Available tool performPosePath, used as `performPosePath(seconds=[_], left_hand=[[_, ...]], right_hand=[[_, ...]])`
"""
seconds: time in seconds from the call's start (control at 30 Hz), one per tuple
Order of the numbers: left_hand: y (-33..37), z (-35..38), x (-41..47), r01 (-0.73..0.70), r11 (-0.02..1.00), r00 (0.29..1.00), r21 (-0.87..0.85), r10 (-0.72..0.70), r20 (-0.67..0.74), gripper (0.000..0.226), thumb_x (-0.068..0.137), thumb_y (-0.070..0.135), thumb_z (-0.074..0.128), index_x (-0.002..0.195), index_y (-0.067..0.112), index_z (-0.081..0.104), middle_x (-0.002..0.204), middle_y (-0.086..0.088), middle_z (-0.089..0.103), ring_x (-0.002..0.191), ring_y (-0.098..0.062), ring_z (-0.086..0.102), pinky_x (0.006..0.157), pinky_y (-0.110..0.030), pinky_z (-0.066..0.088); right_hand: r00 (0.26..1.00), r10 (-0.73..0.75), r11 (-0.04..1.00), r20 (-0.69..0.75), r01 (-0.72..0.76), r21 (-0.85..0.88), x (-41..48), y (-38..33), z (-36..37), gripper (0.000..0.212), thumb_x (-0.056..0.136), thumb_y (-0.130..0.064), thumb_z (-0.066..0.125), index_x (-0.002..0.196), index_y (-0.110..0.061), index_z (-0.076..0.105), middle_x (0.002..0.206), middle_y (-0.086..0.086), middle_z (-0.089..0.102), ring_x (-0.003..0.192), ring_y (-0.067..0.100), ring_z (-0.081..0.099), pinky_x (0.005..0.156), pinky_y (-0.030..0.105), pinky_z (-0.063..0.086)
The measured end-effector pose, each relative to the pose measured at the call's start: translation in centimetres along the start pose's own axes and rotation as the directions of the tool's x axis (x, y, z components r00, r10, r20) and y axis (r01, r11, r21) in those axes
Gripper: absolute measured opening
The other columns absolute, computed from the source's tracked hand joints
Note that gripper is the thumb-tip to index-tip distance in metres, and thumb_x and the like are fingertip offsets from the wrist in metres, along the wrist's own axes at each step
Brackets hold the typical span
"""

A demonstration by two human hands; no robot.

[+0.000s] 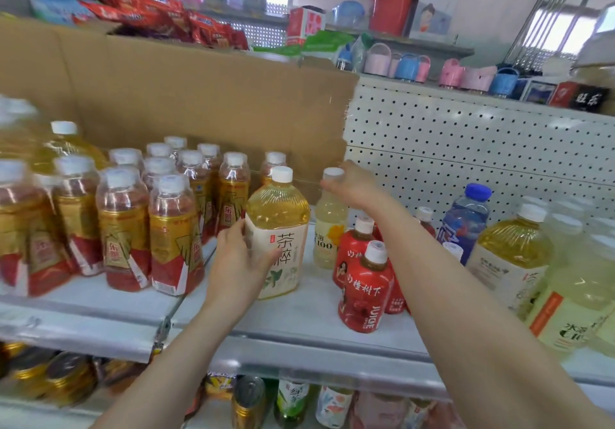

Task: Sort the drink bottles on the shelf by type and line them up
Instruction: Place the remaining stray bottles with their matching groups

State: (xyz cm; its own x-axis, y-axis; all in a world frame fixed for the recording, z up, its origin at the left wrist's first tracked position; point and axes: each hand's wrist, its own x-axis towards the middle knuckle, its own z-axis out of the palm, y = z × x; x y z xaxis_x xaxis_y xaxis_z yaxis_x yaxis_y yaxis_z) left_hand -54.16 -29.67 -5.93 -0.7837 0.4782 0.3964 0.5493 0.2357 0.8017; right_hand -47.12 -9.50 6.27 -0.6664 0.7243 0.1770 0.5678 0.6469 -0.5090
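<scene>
On the shelf [299,315], the left hand [238,262] holds the upright tea bottle [278,215], and the right hand [352,184] grips the pale bottle [327,229] just to its right.

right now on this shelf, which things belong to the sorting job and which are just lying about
Job: left hand holding yellow tea bottle; right hand gripping pale C100 bottle by its cap; red juice bottles; red-gold bottles; blue-capped bottle.
Just there: cardboard sheet; snack packs; red buckets; small baskets.

We see through one wide-angle camera worn at the head, facing forward and slightly down. We stand close to the shelf [299,318], its front edge crossing the lower frame, pegboard [466,149] at upper right.
</scene>
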Motion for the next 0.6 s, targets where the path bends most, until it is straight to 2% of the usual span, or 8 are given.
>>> performPosePath(seconds=[0.1, 0.2, 0.27, 0.33, 0.4, 0.5, 0.6], left_hand=[[-0.4, -0.7, -0.7, 0.001, 0.999, 0.998, 0.048, 0.002, -0.057, 0.075, 0.080, 0.044, 0.074, 0.141, 0.016, 0.040, 0.130, -0.002, 0.046, 0.118, -0.018, 0.048, 0.092, -0.036, 0.044], [-1.0, -1.6, -1.1, 0.013, 0.999, 0.996, 0.053, -0.009, -0.085, 0.075, 0.079, 0.045, 0.074, 0.140, 0.017, 0.041, 0.130, -0.003, 0.046, 0.119, -0.020, 0.047, 0.095, -0.039, 0.045], [-1.5, -2.3, -1.3, 0.014, 0.998, 0.996, 0.065, -0.008, -0.094, 0.074, 0.078, 0.048, 0.072, 0.139, 0.017, 0.042, 0.129, -0.004, 0.047, 0.118, -0.020, 0.047, 0.095, -0.040, 0.046], [-1.9, -2.9, -1.8, 0.009, 0.998, 0.995, 0.069, -0.002, -0.101, 0.075, 0.078, 0.050, 0.071, 0.139, 0.018, 0.041, 0.129, -0.003, 0.047, 0.117, -0.020, 0.048, 0.093, -0.038, 0.046], [-2.2, -3.4, -2.1, 0.003, 0.999, 0.995, 0.046, 0.002, -0.101, 0.077, 0.079, 0.048, 0.072, 0.142, 0.018, 0.039, 0.133, -0.003, 0.045, 0.119, -0.020, 0.048, 0.094, -0.036, 0.044], [-2.5, -3.9, -2.3, -0.003, 1.000, 0.997, -0.003, 0.003, -0.082, 0.083, 0.077, 0.050, 0.073, 0.144, 0.019, 0.036, 0.138, -0.004, 0.046, 0.124, -0.022, 0.049, 0.102, -0.044, 0.045], [-2.8, -4.0, -2.5, 0.000, 0.997, 0.999, -0.083, -0.004, -0.050, 0.085, 0.076, 0.053, 0.072, 0.145, 0.021, 0.034, 0.140, 0.002, 0.050, 0.125, -0.019, 0.051, 0.100, -0.047, 0.048]], right_hand=[[0.999, -0.032, 0.999, 0.018, 0.031, 0.022, -1.0, -1.6, 1.3, 0.064, 0.097, -0.047, 0.056, 0.145, -0.009, 0.041, 0.134, 0.012, 0.057, 0.113, 0.028, 0.061, 0.092, 0.042, 0.054], [0.996, -0.089, 0.995, -0.031, 0.088, -0.045, -2.8, -2.8, 2.5, 0.060, 0.097, -0.049, 0.056, 0.139, -0.009, 0.043, 0.129, 0.015, 0.060, 0.114, 0.032, 0.059, 0.078, 0.035, 0.046], [0.990, -0.096, 0.995, -0.105, 0.091, -0.051, -4.2, -3.2, 3.3, 0.056, 0.097, -0.049, 0.055, 0.134, -0.008, 0.044, 0.121, 0.016, 0.063, 0.107, 0.033, 0.061, 0.072, 0.033, 0.039], [0.981, -0.085, 0.996, -0.176, 0.082, -0.023, -5.8, -3.2, 3.9, 0.052, 0.097, -0.051, 0.054, 0.127, -0.010, 0.046, 0.110, 0.013, 0.065, 0.097, 0.031, 0.061, 0.069, 0.033, 0.038], [0.968, -0.083, 0.996, -0.238, 0.088, 0.010, -7.4, -2.9, 4.4, 0.054, 0.096, -0.056, 0.052, 0.126, -0.012, 0.047, 0.104, 0.008, 0.063, 0.097, 0.029, 0.061, 0.071, 0.035, 0.041], [0.958, -0.050, 0.961, -0.282, 0.122, 0.246, -10.0, -2.2, 6.2, 0.061, 0.094, -0.062, 0.050, 0.134, -0.016, 0.046, 0.120, 0.004, 0.062, 0.108, 0.024, 0.060, 0.086, 0.040, 0.050], [0.970, 0.002, 0.880, -0.242, 0.113, 0.461, -12.2, -1.3, 9.5, 0.074, 0.088, -0.059, 0.061, 0.146, -0.023, 0.034, 0.136, 0.001, 0.054, 0.119, 0.020, 0.058, 0.099, 0.045, 0.050]])
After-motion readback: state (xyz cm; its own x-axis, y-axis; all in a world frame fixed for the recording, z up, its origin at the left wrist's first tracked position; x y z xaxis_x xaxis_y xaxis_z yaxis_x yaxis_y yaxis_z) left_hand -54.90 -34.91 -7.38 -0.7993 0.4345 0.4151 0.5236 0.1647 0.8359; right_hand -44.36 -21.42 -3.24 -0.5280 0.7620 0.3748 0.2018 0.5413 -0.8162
